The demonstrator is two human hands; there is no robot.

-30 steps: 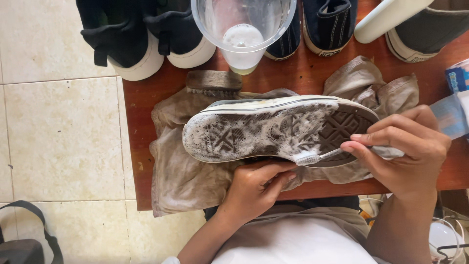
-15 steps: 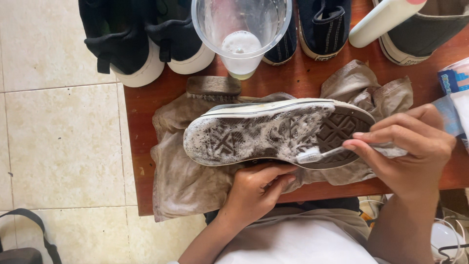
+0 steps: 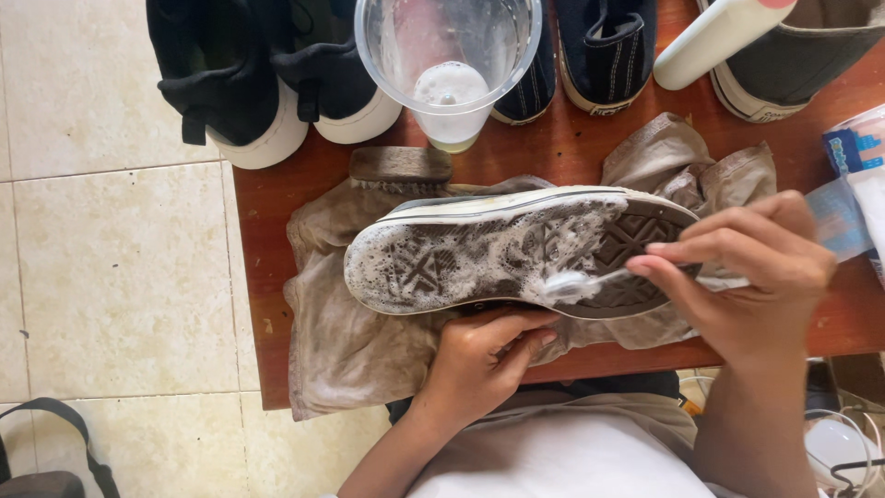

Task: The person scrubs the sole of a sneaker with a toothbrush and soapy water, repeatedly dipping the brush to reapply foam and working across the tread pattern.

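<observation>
Both hands busy — left hand [image 3: 479, 364] grips shoe [image 3: 516, 249] (sole-up), right hand [image 3: 747, 267] pinches toothbrush [image 3: 590, 281].

The right hand [image 3: 737, 277] hides the handle of the small white foamy brush [image 3: 576, 284]. The top edge cuts off the black and white shoes [image 3: 258, 83], and the upturned grey-soled sneaker [image 3: 516, 254] hides the left hand's [image 3: 479, 360] fingertips.

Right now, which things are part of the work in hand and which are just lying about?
In use: right hand holding toothbrush; left hand steadying sneaker, its sole up and soapy; stained cloth beneath it.

Lying about: wooden brush, plastic cup, black shoes, dark shoes, white bottle.
</observation>
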